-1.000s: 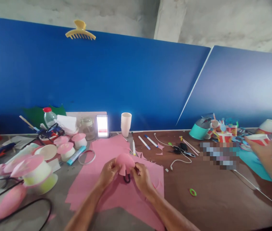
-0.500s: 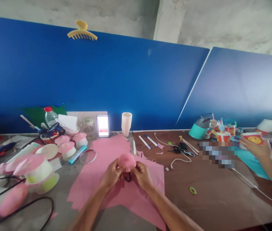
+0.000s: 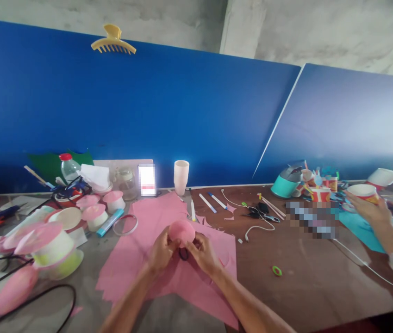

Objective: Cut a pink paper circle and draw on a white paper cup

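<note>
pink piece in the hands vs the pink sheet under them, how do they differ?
The pink piece is small and bent into a rounded dome; the pink sheet is large and lies flat on the table.
The piece is held up between the left hand and right hand; the sheet just lies there, unheld.
The sheet's edges are jagged from cutting; the piece's outline looks smooth.
Both are the same pink.

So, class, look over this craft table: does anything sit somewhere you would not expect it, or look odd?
Yes: a yellow hair clip is clamped on the top edge of the blue partition, well above the craft supplies. Below, both hands, left hand and right hand, hold a pink paper piece over the pink sheet.
</note>
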Demonstrator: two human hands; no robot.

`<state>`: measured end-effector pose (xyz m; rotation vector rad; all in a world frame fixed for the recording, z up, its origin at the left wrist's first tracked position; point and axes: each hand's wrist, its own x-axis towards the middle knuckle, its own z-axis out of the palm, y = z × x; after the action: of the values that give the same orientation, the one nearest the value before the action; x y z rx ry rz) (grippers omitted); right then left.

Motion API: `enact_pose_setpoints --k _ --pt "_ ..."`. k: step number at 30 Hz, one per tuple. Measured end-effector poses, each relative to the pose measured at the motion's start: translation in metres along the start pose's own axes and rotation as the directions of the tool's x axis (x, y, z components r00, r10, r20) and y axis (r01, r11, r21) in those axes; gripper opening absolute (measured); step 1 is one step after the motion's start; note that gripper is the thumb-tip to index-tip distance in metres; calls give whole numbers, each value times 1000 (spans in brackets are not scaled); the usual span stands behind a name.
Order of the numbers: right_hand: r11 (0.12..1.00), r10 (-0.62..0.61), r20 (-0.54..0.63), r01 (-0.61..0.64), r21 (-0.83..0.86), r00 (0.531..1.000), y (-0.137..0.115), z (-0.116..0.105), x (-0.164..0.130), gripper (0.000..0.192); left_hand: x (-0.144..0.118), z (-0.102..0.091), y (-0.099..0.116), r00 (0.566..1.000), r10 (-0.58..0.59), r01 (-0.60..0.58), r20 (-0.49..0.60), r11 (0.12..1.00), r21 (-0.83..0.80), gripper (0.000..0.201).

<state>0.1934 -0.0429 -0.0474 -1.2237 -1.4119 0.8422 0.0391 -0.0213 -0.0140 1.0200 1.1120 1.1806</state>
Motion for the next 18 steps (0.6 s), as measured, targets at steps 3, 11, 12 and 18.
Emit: enact_pose_setpoints --k 3,11,12,18 --pt "996 49 -23 -50 -70 999 -6 0 -1 25 -1 0 0 995 88 -93 35 984 150 22" --pt "997 75 -20 -75 -5 997 -10 0 2 18 2 0 -3 996 77 -83 48 986 147 40" --pt "997 76 -23 -75 10 997 -9 0 3 17 2 -1 -4 996 69 -78 65 983 164 42" --pt "990 97 -17 -95 104 995 -5 -1 5 25 2 -2 -5 981 59 -97 187 975 200 25"
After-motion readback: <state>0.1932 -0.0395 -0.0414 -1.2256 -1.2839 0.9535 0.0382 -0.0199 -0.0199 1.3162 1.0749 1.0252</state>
